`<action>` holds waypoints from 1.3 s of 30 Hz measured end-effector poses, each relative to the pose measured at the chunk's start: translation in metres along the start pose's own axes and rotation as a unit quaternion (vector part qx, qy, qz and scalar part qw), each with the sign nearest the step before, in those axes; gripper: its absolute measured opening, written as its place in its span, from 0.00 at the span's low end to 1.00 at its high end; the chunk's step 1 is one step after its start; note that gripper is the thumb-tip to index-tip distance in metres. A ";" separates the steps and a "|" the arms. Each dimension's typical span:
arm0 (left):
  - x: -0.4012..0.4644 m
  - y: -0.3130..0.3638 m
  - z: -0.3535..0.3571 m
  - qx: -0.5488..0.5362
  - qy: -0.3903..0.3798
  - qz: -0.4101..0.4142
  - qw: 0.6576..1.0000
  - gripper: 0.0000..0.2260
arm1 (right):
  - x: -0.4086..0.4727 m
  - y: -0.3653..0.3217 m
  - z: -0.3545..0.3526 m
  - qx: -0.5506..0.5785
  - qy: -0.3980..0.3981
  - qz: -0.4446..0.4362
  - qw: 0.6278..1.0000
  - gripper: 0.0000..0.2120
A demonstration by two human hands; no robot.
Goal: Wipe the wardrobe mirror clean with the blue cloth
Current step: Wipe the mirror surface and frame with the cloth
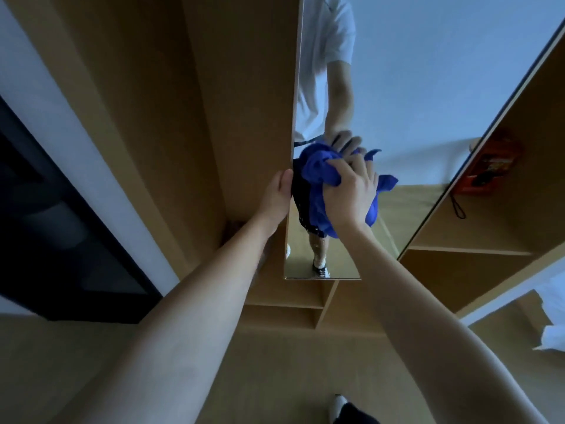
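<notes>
The wardrobe mirror (428,87) is a tall panel on an open wooden door, seen at a steep angle. My right hand (348,194) grips a bunched blue cloth (318,169) and presses it against the glass near the mirror's left edge, about mid-height. My left hand (276,194) holds the mirror door's left edge, thumb on the front and fingers hidden behind the door. The glass reflects the cloth, my arm and my body.
Open wardrobe shelves (477,249) lie right of the mirror, with an orange packet (489,166) on one. A dark doorway (61,228) is at left. White bedding (550,325) shows at far right. My shoe (339,405) stands on the wooden floor.
</notes>
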State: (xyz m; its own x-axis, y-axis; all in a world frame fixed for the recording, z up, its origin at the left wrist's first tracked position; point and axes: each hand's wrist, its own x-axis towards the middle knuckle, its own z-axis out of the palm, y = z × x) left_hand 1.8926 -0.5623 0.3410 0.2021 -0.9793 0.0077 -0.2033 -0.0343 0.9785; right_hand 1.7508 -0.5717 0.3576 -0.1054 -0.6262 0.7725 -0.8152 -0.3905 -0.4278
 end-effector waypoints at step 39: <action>0.002 -0.023 -0.008 -0.158 -0.072 -0.056 0.983 0.19 | -0.029 0.009 0.033 0.016 0.041 -0.131 0.990 0.15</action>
State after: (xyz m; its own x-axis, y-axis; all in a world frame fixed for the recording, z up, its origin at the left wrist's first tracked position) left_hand 1.9056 -0.5622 0.3204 0.0637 -0.9919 -0.1102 0.1256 -0.1016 0.9869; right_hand 1.7654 -0.5795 0.3156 0.0613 -0.4445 0.8937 -0.8017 -0.5552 -0.2212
